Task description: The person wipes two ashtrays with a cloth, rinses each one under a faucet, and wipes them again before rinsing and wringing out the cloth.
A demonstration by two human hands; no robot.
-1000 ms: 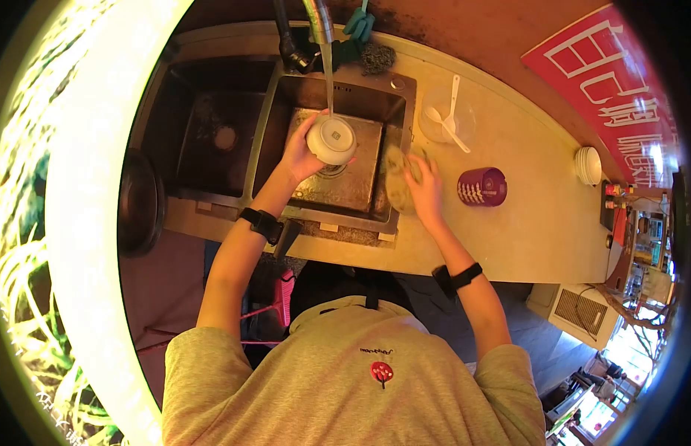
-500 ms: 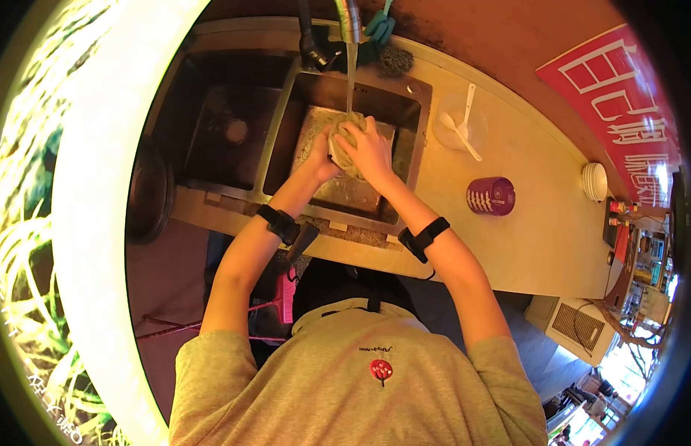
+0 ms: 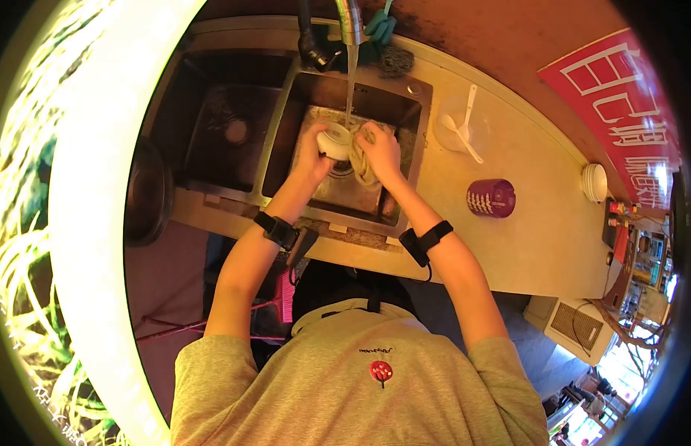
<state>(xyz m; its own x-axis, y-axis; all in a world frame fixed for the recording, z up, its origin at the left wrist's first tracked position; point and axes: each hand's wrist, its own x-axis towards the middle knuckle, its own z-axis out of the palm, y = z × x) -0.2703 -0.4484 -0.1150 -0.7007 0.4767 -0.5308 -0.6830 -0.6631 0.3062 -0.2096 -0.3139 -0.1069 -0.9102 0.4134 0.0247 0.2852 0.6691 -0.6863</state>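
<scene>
Over the right sink basin (image 3: 286, 160), my left hand (image 3: 310, 154) grips a small white bowl (image 3: 333, 141), its base turned up toward me. My right hand (image 3: 380, 152) is closed on a pale, wet cloth (image 3: 362, 169) that hangs down beside the bowl. From the faucet (image 3: 351, 26) a stream of water (image 3: 351, 85) runs down between the bowl and the cloth. The inside of the bowl is turned away from view.
On the counter to the right are a clear bowl (image 3: 443, 134) with white spoons (image 3: 464, 134), a purple container (image 3: 491, 198) and stacked white bowls (image 3: 594, 182). A steel scrubber (image 3: 395, 62) lies behind the sink. The left basin (image 3: 226, 141) adjoins; a dark round pan (image 3: 148, 192) stands left.
My hands have moved apart. The cloth, earlier wrapped over the bowl, is now off to its right in my right hand, and the white bowl shows in my left.
</scene>
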